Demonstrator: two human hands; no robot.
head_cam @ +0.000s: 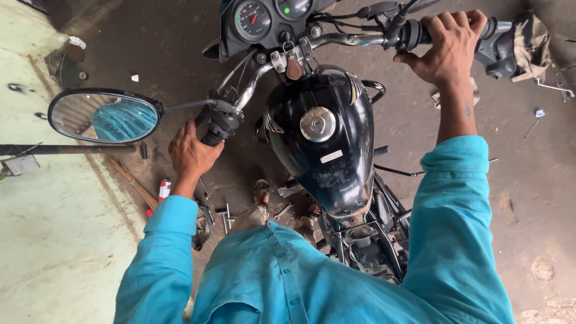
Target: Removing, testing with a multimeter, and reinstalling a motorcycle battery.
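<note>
Left hand [191, 155], left of centre, closed around the left handlebar grip [217, 127]. Right hand [447, 48], upper right, wrapped around the right handlebar grip [414, 33]. Between them, top centre, the gauges [264, 18]; below those, mid-frame, the black fuel tank [321, 144] with silver cap [317, 124]. At left, an oval mirror [105, 116]. Lower down, tools [225, 216] scattered on the floor [528, 180].

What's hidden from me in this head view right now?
- Left handlebar grip: mostly covered by the left hand.
- Right grip: wrapped by the right hand.
- Gauges: cut off by the top edge.
- Seat area: partly behind the teal sleeves.
- Tools on the floor: too small to identify.
</note>
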